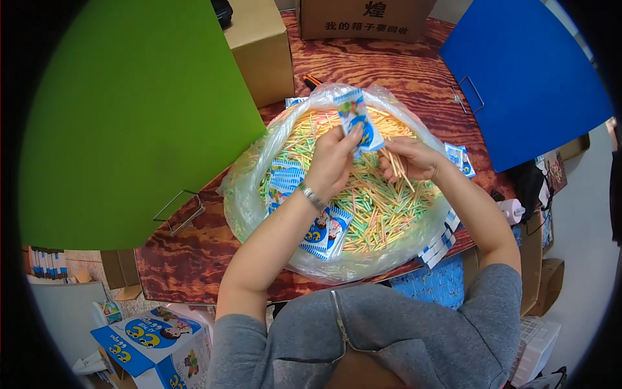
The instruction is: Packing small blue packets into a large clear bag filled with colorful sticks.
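Observation:
My left hand (334, 159), with a metal watch band at its wrist, pinches a small blue and white printed packet (357, 118) upright above a big heap of sticks. Close by on its right, my right hand (413, 159) is closed around a few thin pale sticks (398, 167), their upper ends near the packet's lower edge. Beneath both hands, a clear plastic bag (243, 194) with a rolled-down rim holds many thin pink, yellow and green sticks (382, 214). Several more packets (285, 178) lie on the sticks left of my left forearm, and others (330, 233) nearer me.
A green panel (136, 123) with a wire handle stands at the left, a blue panel (525, 78) at the right. Cardboard boxes (262, 55) sit on the far side of the wood-patterned table (188, 233). An orange cutter (311, 82) lies behind the bag. A printed carton (152, 340) stands lower left.

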The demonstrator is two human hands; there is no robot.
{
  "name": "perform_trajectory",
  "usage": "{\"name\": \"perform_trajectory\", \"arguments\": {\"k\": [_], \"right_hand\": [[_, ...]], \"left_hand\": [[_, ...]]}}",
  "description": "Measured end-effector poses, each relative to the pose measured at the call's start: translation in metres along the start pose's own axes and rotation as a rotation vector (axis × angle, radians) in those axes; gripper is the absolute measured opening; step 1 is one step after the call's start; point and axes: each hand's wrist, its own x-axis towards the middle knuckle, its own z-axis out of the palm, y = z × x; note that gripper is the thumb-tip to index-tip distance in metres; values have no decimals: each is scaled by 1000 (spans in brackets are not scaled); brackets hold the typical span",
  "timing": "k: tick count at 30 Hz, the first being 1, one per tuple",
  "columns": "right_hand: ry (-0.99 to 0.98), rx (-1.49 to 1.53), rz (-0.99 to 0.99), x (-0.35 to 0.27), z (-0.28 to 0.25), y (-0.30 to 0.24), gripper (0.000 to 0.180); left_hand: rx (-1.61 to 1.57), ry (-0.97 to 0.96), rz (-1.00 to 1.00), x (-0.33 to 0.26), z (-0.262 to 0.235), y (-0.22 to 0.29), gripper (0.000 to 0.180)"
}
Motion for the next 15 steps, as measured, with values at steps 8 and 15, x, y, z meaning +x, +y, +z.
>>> {"name": "perform_trajectory", "arguments": {"k": [8, 15], "right_hand": [[59, 149, -5, 15, 33, 33, 24], [445, -18, -494, 15, 49, -3, 25]], "left_hand": [[13, 113, -231, 21, 8, -15, 14], [-77, 89, 15, -18, 8, 7, 16]]}}
